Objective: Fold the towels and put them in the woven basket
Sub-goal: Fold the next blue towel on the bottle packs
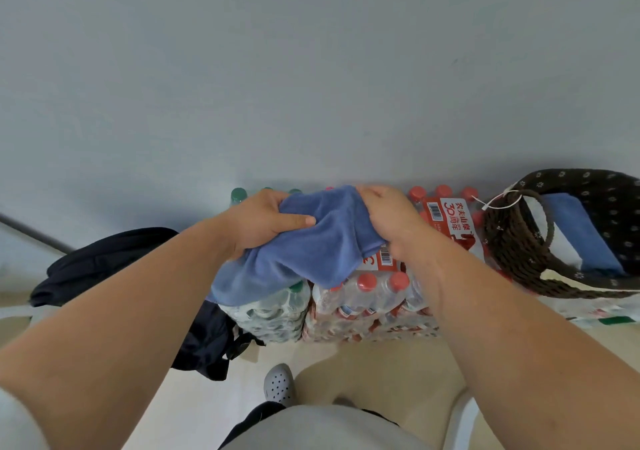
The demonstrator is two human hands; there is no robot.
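Bare forearms (pixel 131 297) stretched forward over shrink-wrapped bottle packs (pixel 374 300). Just off the packs' right edge, woven basket (pixel 516 241) with folded blue towel (pixel 585 234) inside. Bunched over the packs' top and front left corner, loose blue towel (pixel 311 255). Gripped at its left end by left hand (pixel 263 221), thumb across the cloth; clutched at its right end by curled right hand (pixel 391 217).
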